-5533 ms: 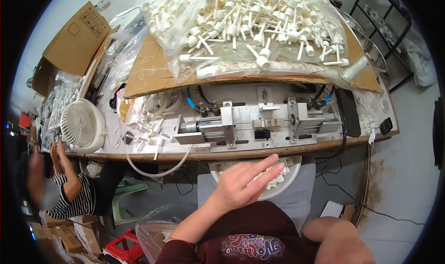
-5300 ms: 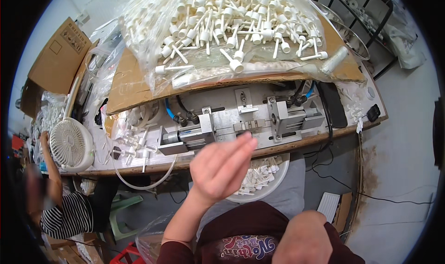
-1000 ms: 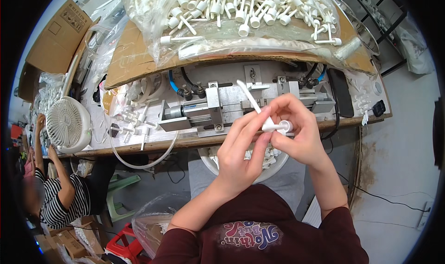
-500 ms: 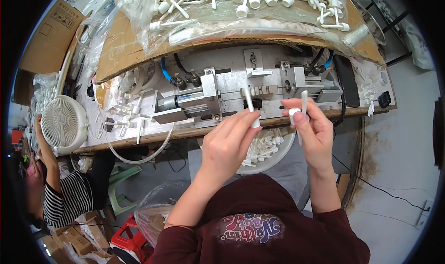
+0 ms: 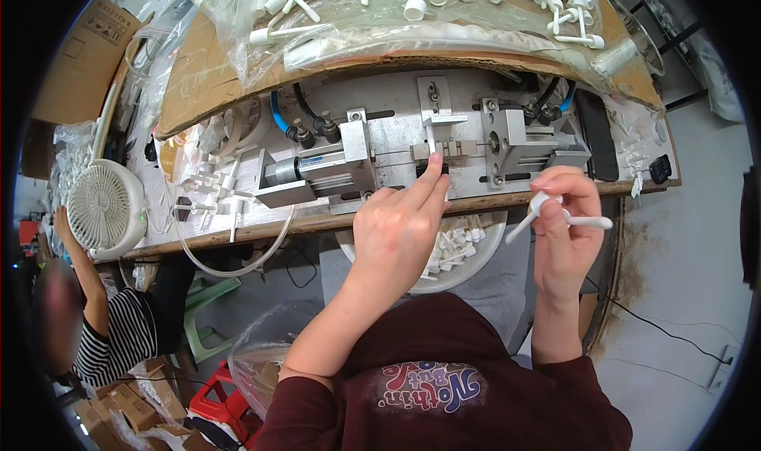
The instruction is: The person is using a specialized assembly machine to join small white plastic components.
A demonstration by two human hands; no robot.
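- Head view showed the tabletop (image 5: 238, 233), a worn wooden board, carrying a grey metal press fixture (image 5: 444, 154) with a cylinder on its left and blue hoses at the far side.
- Far behind it lay a clear bag of white plastic pump parts (image 5: 412, 7) on brown cardboard.
- Below the near edge sat a round white bowl (image 5: 476, 253) of small white pieces.
- Half a second earlier both hands were held together near the edge; now they had parted, which suggests one piece was being seated.
- Left hand (image 5: 396, 233) reached far, fingers together and extended, tips pressing at the fixture's middle slot; what lay under them could not be told.
- Right hand (image 5: 559, 229), to the right, had its fingers clamped on a smooth white pump part with a thin tube (image 5: 555, 213).
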